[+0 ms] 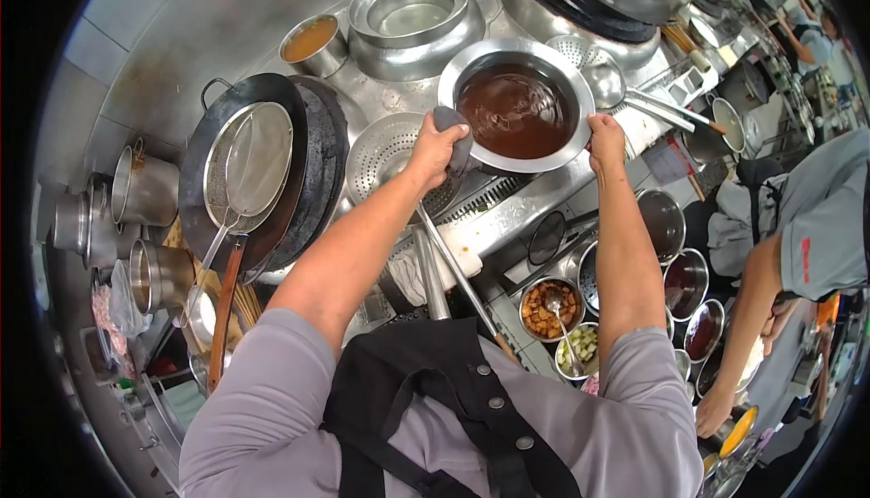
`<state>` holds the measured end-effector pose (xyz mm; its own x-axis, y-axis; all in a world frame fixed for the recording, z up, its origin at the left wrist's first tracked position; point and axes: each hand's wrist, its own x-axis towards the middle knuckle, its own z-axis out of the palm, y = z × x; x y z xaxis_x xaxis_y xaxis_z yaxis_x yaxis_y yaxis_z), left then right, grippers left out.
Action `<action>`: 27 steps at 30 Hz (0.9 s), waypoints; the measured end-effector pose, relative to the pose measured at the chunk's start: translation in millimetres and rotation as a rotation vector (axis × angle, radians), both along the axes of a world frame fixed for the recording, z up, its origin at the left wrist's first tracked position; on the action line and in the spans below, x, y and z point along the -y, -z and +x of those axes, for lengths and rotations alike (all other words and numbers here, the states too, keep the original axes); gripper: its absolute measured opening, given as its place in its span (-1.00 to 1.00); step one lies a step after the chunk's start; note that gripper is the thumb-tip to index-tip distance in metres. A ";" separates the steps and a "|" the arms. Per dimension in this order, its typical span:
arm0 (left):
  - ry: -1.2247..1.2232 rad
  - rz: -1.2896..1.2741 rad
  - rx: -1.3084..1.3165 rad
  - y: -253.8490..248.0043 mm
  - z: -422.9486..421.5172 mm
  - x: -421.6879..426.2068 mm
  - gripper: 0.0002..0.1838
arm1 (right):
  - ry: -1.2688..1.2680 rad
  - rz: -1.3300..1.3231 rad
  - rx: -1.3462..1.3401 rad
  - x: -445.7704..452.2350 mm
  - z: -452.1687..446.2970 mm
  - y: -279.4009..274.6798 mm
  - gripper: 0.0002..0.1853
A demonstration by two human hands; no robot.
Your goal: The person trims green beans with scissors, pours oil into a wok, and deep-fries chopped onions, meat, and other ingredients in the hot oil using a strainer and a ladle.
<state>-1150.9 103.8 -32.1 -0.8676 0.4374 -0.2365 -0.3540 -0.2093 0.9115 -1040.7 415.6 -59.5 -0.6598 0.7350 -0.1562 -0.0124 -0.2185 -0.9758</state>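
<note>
A wide-rimmed metal basin [580,90] of dark brown liquid [517,113] is held between my two hands over the stove counter. My left hand [438,149] is closed on its left rim, with a dark grey cloth [458,146] between hand and metal. At the right rim, my right hand [606,143] grips the edge directly, thumb on top. Ripples show on the liquid's surface. Just left of the basin lies a perforated strainer [376,149], partly hidden by my left hand and forearm. Beyond the right rim rest a ladle [603,81] and another perforated skimmer [569,48].
A wok [195,172] with a mesh strainer [258,163] stands left. Behind are a metal pot [408,54] and a container of orange-brown liquid [313,40]. Bowls of diced food [544,317] sit lower right, near a co-worker in a grey sleeve [825,235].
</note>
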 end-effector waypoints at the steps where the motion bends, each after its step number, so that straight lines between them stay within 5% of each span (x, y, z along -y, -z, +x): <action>1: -0.010 0.007 -0.002 -2.2 3.8 1.4 -0.54 | 0.003 0.012 0.014 -0.2 -5.1 0.0 -0.85; 13: -0.350 0.357 0.077 -96.5 67.7 44.6 -0.62 | -0.247 0.484 -0.022 10.1 -54.1 -140.3 -0.92; 18: -0.532 0.382 0.059 -134.5 87.6 89.8 -0.61 | -0.457 0.264 -0.069 67.5 -87.9 -192.4 -0.90; 27: -0.701 0.445 0.153 -160.8 92.5 185.5 -0.60 | -0.715 0.251 -0.025 187.0 -153.4 -236.8 -0.96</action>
<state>-1058.4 -81.6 128.8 -0.9455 -0.1099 -0.3065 -0.1212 -0.7549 0.6445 -1194.1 228.7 177.3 -0.9903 0.1380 -0.0190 0.0258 0.0473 -0.9985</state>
